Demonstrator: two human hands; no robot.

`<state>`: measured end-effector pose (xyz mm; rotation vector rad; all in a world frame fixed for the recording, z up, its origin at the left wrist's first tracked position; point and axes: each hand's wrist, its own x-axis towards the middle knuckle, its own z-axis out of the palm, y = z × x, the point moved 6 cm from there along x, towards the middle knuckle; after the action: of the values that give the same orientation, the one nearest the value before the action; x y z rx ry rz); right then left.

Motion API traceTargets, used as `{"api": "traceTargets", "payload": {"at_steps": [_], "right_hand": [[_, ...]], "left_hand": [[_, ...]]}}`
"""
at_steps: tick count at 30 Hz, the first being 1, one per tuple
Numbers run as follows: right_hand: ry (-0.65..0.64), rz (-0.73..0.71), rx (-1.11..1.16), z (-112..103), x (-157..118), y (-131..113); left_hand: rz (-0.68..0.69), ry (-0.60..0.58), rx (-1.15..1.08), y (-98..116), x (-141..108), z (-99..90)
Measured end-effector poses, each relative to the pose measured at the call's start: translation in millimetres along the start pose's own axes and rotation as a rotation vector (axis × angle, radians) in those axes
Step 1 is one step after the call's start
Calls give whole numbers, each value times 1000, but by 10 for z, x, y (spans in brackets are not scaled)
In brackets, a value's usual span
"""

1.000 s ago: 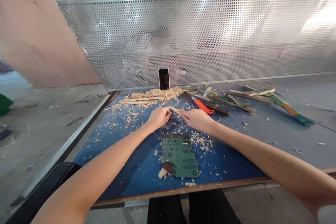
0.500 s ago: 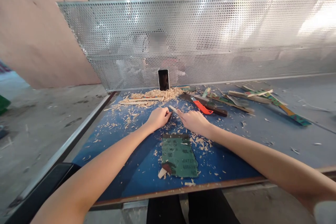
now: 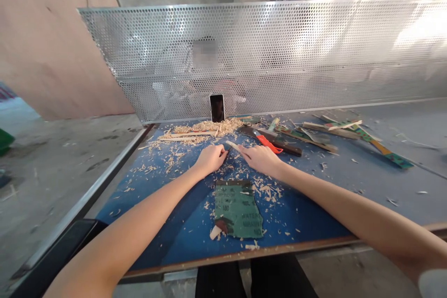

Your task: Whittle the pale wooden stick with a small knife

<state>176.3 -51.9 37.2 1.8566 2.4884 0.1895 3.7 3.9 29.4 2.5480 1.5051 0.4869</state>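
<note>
Two bare hands are working above one blue tabletop (image 3: 167, 237): the right hand (image 3: 261, 159) is pinching one pale wooden stick (image 3: 233, 145), while the left hand (image 3: 210, 158) is curling its fingers narrowly beside the stick's far end, perhaps touching it; whether they are gripping anything is too small to tell. One green sheet (image 3: 239, 209) is lying nearer the body, one phone (image 3: 217, 108) is standing upright behind, and one orange handle (image 3: 268, 143) is lying to the right. Compared with the first frame, the stick is slanting more steeply. Both forearms are reaching forward, converging.
</note>
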Motion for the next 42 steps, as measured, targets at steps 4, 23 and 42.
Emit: {"api": "traceTargets", "payload": {"at_steps": [4, 23, 42], "right_hand": [[-5, -32, 30, 6, -4, -27], [35, -47, 85, 9, 1, 6], [8, -43, 68, 11, 2, -8]], "left_hand": [[-22, 0, 1, 3, -7, -17], [-9, 2, 10, 20, -11, -24], [-18, 7, -8, -15, -7, 10]]}}
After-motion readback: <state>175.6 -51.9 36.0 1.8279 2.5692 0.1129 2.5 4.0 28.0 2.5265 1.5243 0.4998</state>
